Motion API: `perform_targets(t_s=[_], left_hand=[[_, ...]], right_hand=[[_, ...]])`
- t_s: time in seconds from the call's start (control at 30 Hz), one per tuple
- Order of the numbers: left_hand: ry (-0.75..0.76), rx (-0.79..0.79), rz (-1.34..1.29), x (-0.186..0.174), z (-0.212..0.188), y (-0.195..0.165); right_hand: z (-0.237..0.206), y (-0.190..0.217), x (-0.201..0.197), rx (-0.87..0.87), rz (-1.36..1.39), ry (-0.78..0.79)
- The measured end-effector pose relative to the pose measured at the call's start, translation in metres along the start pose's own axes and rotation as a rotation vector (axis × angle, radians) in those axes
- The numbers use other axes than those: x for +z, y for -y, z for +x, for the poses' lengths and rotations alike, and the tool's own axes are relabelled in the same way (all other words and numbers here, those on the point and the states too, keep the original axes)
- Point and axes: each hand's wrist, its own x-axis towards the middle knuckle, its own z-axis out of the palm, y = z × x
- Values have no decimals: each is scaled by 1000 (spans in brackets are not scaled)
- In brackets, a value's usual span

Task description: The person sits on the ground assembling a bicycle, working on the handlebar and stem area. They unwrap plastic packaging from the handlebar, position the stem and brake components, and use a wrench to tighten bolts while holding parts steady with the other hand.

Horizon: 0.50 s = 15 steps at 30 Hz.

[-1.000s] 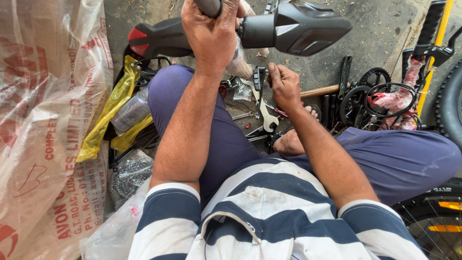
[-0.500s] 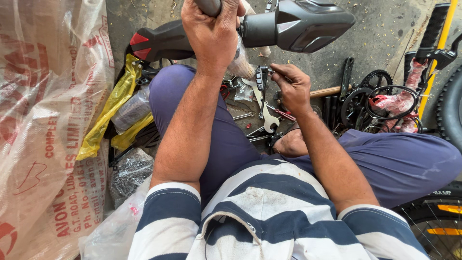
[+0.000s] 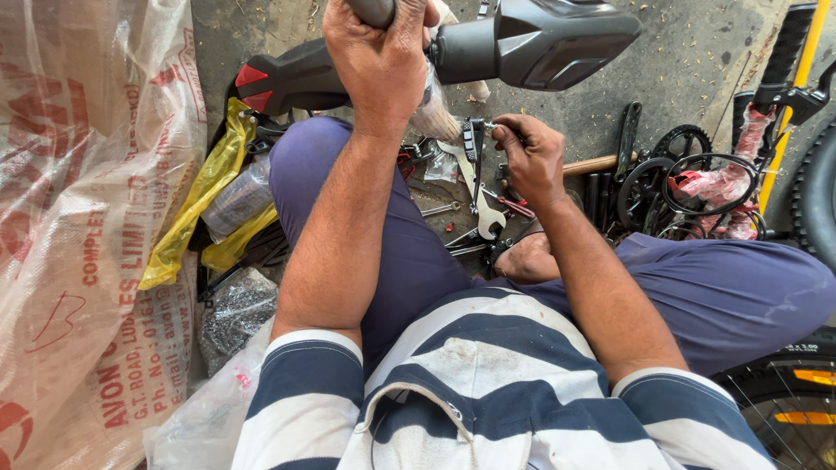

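Concrete floor point(image 3: 697, 61) w/ tools scattered, big plastic sack point(image 3: 87, 218) lying at the left. Left hand point(image 3: 379, 57) is gripping tight round the handlebar point(image 3: 300, 74), holding it up. Right hand point(image 3: 531, 157) is pinching a small metal part point(image 3: 489, 127) at the fingertips, just below the bar, above a spanner point(image 3: 483, 204). Risk, imo: part's tiny, so a loose pinch could be dropping it into the clutter.
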Motion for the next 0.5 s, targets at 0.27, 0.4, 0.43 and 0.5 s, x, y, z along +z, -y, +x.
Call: perform_targets(t_s=[0.27,0.4,0.43,0.5], left_hand=[[2,22,0,0,-1,0],[3,10,-10,1,-1,-2],[2,6,-3,1,-1,-3],[0,-2,9,2,-1,-4]], right_hand=[[0,6,0,-154,-32,-38],[0,7,-1,-145,8,-36],[1,7,-1,-122,12,-34],[1,7,-1,-79,7,-33]])
